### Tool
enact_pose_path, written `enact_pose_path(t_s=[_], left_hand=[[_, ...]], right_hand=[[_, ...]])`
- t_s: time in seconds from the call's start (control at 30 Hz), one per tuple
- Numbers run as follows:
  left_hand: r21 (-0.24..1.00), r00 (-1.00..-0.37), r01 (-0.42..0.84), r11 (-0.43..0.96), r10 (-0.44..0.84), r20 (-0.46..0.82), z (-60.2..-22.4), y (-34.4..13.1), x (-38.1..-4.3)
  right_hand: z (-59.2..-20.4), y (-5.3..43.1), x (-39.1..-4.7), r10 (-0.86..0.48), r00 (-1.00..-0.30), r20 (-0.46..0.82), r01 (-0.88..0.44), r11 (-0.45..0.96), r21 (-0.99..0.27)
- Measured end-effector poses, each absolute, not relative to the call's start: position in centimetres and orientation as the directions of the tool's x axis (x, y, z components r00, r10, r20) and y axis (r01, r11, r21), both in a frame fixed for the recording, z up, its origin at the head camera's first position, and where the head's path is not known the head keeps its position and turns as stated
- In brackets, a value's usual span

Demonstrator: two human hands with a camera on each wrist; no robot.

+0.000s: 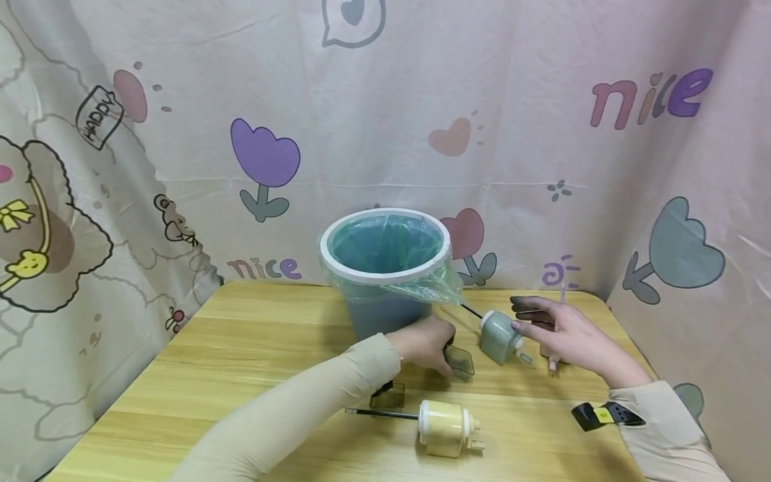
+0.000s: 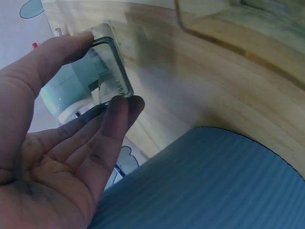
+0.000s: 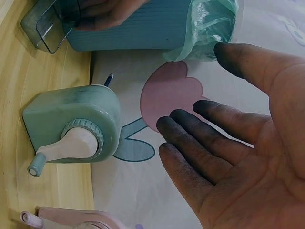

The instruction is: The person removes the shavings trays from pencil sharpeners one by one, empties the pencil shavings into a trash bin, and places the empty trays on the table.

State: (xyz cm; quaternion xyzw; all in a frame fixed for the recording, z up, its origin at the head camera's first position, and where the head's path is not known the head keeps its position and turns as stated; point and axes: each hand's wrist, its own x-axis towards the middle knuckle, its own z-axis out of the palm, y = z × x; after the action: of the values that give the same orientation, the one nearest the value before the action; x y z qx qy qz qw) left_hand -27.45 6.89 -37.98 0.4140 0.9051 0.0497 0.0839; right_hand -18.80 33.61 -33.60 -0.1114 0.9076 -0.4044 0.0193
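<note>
My left hand (image 1: 424, 343) pinches a small clear plastic shavings drawer (image 1: 460, 361) between thumb and fingers, close over the table. In the left wrist view the drawer (image 2: 114, 71) looks see-through. My right hand (image 1: 560, 328) has its fingers spread, with dark smudges on the fingertips (image 3: 181, 117), and holds nothing. Just left of it stands a green crank pencil sharpener (image 1: 498, 340) with a pencil (image 1: 472, 310) sticking out. A pink sharpener (image 3: 71, 217) is partly hidden behind the right hand in the head view.
A blue bin with a white rim (image 1: 381, 276) and a green liner bag (image 1: 430, 288) stands at the back middle, beside my left hand. Nearer lie a yellow sharpener (image 1: 444, 428) with a pencil (image 1: 385, 414) and a second clear drawer (image 1: 388, 398). A printed curtain (image 1: 385, 154) hangs behind.
</note>
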Motion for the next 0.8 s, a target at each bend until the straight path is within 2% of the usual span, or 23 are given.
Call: enact_pose_path(t_s=[0.53,0.8], left_hand=[[0.159,-0.691,0.686,0.710,0.704,-0.163,-38.60,7.64,-27.19],[0.114,-0.705,0.683,0.721,0.692,-0.154,-38.69,7.54,-27.14]], right_hand=[[-33.93,33.70,-19.08,-0.238,-0.969,0.068,-0.209,0.635,-0.744],[-33.90,33.99,-19.00,-0.213,-0.976,0.037,-0.169,0.645,-0.745]])
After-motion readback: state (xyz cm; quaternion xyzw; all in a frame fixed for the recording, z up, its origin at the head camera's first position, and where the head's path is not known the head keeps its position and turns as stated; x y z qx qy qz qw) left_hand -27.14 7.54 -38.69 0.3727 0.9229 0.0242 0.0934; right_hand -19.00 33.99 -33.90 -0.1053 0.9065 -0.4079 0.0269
